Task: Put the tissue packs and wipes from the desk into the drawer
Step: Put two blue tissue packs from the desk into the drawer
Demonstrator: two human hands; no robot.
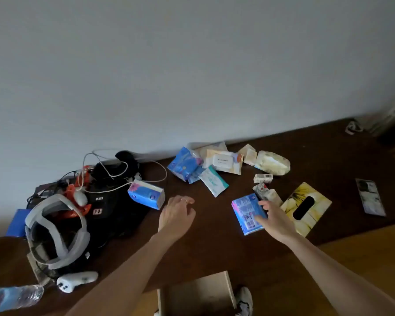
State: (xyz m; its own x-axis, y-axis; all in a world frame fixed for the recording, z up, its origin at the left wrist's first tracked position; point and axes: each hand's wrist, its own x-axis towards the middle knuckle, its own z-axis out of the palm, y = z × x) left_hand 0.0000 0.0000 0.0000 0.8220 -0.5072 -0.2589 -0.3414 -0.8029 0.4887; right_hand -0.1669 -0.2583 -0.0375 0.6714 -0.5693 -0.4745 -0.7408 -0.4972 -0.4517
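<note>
On the dark wooden desk (214, 247), the right hand (275, 221) lies over the right edge of a blue tissue pack (246, 213), fingers curling onto it, though a firm grip cannot be told. The left hand (177, 215) hovers loosely curled, holding nothing, just right of a blue tissue box (146, 194). More wipes packs (224, 161) lie farther back by the wall (the open drawer (196, 293) sits below the desk edge).

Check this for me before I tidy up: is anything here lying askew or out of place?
Yes. The tissue packs and wipes lie scattered at odd angles near the wall, some overlapping. A water bottle lies on its side at the desk edge. The drawer stands open.
</note>
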